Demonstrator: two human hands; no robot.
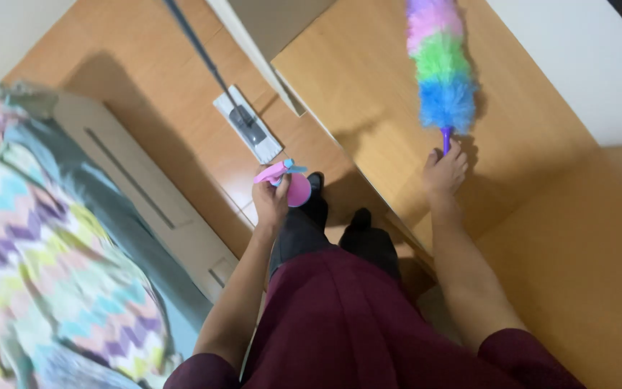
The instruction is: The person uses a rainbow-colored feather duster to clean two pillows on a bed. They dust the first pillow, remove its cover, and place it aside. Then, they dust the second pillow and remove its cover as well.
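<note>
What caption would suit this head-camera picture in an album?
Right hand sweeps a rainbow duster over a wooden desk; left hand holds a pink spray bottle.

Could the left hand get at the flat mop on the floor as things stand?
Probably not right away. The left hand is already closed around a pink spray bottle, so its fingers are taken. The flat mop lies on the floor beyond it with nothing between, but well below the hand.
</note>
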